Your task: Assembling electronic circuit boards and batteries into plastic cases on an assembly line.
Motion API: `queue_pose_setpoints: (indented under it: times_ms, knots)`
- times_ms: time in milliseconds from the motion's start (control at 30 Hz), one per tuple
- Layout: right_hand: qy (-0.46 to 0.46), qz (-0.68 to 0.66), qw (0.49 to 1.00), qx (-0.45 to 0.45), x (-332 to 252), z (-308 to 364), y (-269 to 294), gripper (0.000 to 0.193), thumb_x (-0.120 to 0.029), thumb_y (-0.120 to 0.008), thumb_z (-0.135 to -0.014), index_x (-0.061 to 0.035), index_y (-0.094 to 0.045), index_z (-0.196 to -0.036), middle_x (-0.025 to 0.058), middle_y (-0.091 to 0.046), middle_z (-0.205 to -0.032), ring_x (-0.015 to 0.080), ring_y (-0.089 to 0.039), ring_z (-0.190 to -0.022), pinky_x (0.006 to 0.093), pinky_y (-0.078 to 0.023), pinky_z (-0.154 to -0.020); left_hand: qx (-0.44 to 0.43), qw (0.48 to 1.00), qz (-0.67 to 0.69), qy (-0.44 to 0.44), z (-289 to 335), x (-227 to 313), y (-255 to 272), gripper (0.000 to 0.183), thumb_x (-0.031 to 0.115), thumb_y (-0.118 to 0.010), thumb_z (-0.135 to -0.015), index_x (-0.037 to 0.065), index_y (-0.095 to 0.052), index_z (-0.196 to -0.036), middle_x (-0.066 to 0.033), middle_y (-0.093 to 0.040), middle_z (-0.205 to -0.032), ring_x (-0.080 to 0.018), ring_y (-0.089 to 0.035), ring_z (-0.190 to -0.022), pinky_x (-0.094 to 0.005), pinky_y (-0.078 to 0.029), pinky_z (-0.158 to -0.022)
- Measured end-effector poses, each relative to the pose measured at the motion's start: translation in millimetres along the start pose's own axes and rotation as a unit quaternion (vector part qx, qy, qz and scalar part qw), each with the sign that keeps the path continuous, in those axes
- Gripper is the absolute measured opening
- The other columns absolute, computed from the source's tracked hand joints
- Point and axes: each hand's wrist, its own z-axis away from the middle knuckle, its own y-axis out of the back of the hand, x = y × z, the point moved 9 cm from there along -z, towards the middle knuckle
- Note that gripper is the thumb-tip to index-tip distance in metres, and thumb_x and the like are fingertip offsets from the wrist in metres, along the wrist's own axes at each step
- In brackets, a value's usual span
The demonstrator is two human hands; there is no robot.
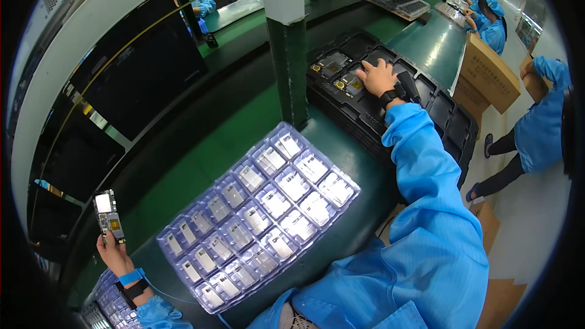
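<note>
Head view. My left hand, at lower left, is closed on the lower end of a slim rectangular circuit board with a silver-white upper plate, held roughly upright. My right hand extends over a black moulded plastic tray with compartments; its fingers are spread at a dark circuit board with a round gold-coloured part in one compartment, though I cannot tell whether they grip it. Between my hands, on the smooth green work surface, lies a translucent plastic blister tray bearing rows of flat silver-white pieces. A bright blue band encircles my left wrist.
</note>
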Motion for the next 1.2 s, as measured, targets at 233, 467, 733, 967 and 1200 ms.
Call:
queue_pose_setpoints:
  times_ms: [233,467,733,967,1200]
  knots:
    - [-0.01,-0.006,0.99,0.141,-30,11,52,0.042,-0.042,-0.06,-0.072,-0.0148,-0.052,-0.103,0.0172,-0.045,-0.106,0.0381,-0.045,-0.096,0.0488,-0.041,-0.075,-0.153,0.956,0.236,0.083,84,39,-23,0.028,0.016,-0.047,-0.089,0.006,-0.045,-0.114,-0.0044,-0.053,-0.103,-0.013,-0.051,-0.093,-0.0245,-0.044,-0.078]
    - [0.381,-0.428,0.82,-0.002,-221,137,180,0.018,-0.012,-0.061,-0.072,-0.0013,-0.059,-0.086,0.0128,-0.056,-0.091,0.0265,-0.053,-0.089,0.033,-0.042,-0.077,-0.165,0.932,0.318,0.063,161,70,-52,0.03,0.015,-0.042,-0.09,0.01,-0.036,-0.118,-0.0061,-0.051,-0.106,-0.0166,-0.055,-0.093,-0.0255,-0.054,-0.064]
    - [0.557,-0.352,0.722,-0.212,-344,289,163,0.019,-0.015,-0.062,-0.07,-0.0038,-0.061,-0.085,0.0141,-0.053,-0.091,0.0308,-0.05,-0.086,0.0369,-0.041,-0.075,-0.128,0.974,0.186,0.004,195,93,-32,0.045,0.0,-0.047,-0.083,0.004,-0.027,-0.123,-0.0137,-0.051,-0.105,-0.0218,-0.057,-0.091,-0.0326,-0.055,-0.068]
    - [0.524,-0.218,0.793,-0.222,-403,317,116,0.028,-0.022,-0.066,-0.068,-0.0035,-0.061,-0.088,0.0154,-0.05,-0.09,0.0309,-0.046,-0.091,0.0391,-0.039,-0.076,-0.09,0.986,0.141,0.011,214,94,-10,0.049,-0.004,-0.047,-0.08,0.004,-0.028,-0.124,-0.0152,-0.049,-0.11,-0.0219,-0.057,-0.091,-0.0302,-0.055,-0.065]
    - [0.49,-0.334,0.766,-0.25,-406,315,110,0.019,-0.018,-0.068,-0.064,-0.0057,-0.058,-0.075,0.0113,-0.055,-0.079,0.0272,-0.052,-0.083,0.0391,-0.038,-0.072,-0.12,0.979,0.156,0.054,226,85,-21,0.05,0.0,-0.051,-0.078,0.002,-0.029,-0.123,-0.0129,-0.053,-0.103,-0.0199,-0.058,-0.089,-0.0297,-0.055,-0.062]
